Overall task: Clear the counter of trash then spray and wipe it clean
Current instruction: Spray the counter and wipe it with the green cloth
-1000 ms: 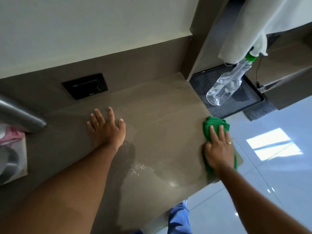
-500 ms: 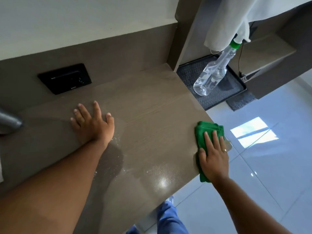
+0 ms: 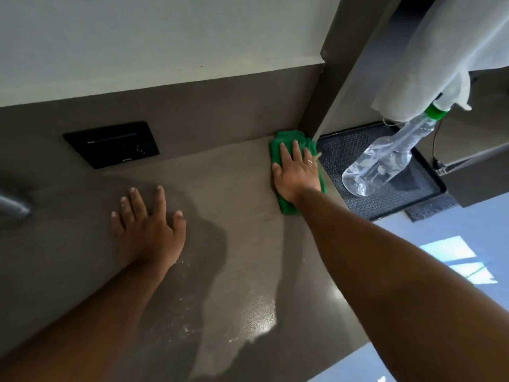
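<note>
The brown counter (image 3: 234,244) fills the middle of the view, with wet patches and droplets near its front. My right hand (image 3: 296,172) presses a folded green cloth (image 3: 286,206) flat on the counter's far right corner, against the backsplash and the dark post. My left hand (image 3: 148,227) rests flat on the counter with fingers spread, holding nothing. A clear spray bottle (image 3: 385,158) with a green collar hangs tilted to the right of the counter, its top hidden by a white cloth.
A black outlet plate (image 3: 111,144) sits in the backsplash at the left. A grey metal pipe end (image 3: 12,208) juts in at the left edge. A black mat tray (image 3: 407,199) lies on the floor beyond the right edge. White fabric (image 3: 440,51) hangs above it.
My right hand has slid the green cloth from the counter's front right edge back to the far right corner. My left hand stays flat in place.
</note>
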`<state>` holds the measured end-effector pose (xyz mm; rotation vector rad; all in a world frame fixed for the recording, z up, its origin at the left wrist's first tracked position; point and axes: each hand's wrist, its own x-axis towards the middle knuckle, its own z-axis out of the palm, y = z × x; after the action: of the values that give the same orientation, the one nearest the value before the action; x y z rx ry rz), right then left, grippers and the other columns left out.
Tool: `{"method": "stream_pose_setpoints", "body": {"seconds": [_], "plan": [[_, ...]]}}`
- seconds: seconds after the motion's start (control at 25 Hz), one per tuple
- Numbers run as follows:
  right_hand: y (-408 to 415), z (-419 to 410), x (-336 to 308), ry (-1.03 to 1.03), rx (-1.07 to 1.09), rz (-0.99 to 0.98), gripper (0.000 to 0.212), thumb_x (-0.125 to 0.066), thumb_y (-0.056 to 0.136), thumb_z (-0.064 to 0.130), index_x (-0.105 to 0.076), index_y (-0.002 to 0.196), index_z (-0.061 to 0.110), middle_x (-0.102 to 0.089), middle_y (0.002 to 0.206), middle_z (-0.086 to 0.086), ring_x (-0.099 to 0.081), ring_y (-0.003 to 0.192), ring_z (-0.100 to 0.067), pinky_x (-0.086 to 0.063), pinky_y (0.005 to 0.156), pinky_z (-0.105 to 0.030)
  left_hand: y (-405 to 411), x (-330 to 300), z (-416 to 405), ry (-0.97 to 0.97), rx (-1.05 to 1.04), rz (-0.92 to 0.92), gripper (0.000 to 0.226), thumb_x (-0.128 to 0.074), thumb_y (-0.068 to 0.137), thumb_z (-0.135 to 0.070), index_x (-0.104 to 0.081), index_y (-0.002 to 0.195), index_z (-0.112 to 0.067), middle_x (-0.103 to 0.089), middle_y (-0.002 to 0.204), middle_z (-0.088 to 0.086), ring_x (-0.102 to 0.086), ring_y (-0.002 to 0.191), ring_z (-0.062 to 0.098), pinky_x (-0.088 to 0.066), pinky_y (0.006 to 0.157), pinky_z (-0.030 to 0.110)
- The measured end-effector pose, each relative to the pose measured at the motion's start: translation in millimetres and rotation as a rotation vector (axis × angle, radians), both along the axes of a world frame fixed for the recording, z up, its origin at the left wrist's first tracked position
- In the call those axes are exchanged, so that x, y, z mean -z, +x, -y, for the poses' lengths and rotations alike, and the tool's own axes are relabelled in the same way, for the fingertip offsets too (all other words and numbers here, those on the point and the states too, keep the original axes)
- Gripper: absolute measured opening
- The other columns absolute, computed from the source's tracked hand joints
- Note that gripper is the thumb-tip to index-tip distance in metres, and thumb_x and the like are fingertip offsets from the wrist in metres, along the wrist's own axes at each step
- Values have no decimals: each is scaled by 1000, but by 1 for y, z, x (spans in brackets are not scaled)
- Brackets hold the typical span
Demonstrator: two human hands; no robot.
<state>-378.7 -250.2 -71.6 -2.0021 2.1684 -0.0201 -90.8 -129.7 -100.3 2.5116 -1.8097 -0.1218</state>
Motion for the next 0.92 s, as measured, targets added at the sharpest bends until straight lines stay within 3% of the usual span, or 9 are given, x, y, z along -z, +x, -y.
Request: {"method": "stream_pose_setpoints", "body": {"seconds": [0.12, 0.28, 0.4, 0.48, 0.56, 0.72, 0.8, 0.92], "plan": [[39, -9, -4, 19, -113, -25, 65, -26, 97, 44, -11, 155, 19, -7, 163, -14, -9, 148, -38, -9, 120, -49, -2, -5, -5, 69, -18, 13, 70, -20, 89, -55, -15, 153, -29, -9, 161, 20, -8, 148, 37, -5, 118, 53], [68, -180, -10, 41, -717, 0, 65, -34, 92, 46, -25, 152, 23, -26, 160, -10, -24, 145, -37, -18, 119, -50, 10, -33, 7, 291, 13, -141, 68, -29, 96, -55, -4, 155, -32, 9, 163, 14, 7, 150, 32, 2, 119, 50], [-2, -251, -14, 72, -986, 29, 68, -44, 88, 52, -27, 151, 33, -28, 159, -1, -26, 146, -29, -15, 120, -44, 35, -58, -22, 215, 63, -337, 66, -36, 98, -51, -16, 155, -23, -8, 163, 12, -6, 150, 29, -9, 120, 48], [-35, -228, -11, 33, -940, 15, 64, -39, 92, 54, -25, 152, 35, -22, 160, -1, -23, 147, -29, -13, 119, -41, 44, -63, -93, 61, 31, -360, 67, -37, 94, -50, -32, 151, -14, -29, 157, 16, -25, 146, 33, -22, 118, 48], [-26, -179, -5, -13, -754, -24, 63, -26, 95, 56, -26, 152, 31, -21, 161, -5, -24, 145, -34, -20, 118, -45, 57, -54, -176, -21, -36, -300, 70, -35, 89, -50, -45, 143, -6, -40, 150, 20, -38, 139, 38, -31, 112, 51], [102, -97, -5, 1, -515, -32, 65, -17, 94, 52, -10, 155, 29, -9, 164, -10, -8, 148, -37, -14, 119, -51, 128, -38, -284, -39, -385, -106, 77, -31, 87, -52, -42, 141, 2, -39, 149, 26, -37, 137, 44, -29, 111, 56], [181, -113, -4, -17, -614, -74, 63, -16, 97, 46, -3, 155, 24, -3, 164, -11, 0, 150, -34, -9, 119, -51, 156, -34, -307, 6, -505, -46, 82, -29, 85, -54, -38, 141, 5, -36, 148, 30, -34, 136, 48, -28, 110, 59], [257, -237, 7, -55, -1088, -43, 64, -14, 94, 40, -15, 154, 17, -16, 162, -13, -6, 150, -34, -10, 117, -57, 165, -27, -315, 56, -540, 27, 82, -26, 86, -55, -35, 141, 5, -35, 148, 30, -34, 133, 48, -29, 109, 60]]}}
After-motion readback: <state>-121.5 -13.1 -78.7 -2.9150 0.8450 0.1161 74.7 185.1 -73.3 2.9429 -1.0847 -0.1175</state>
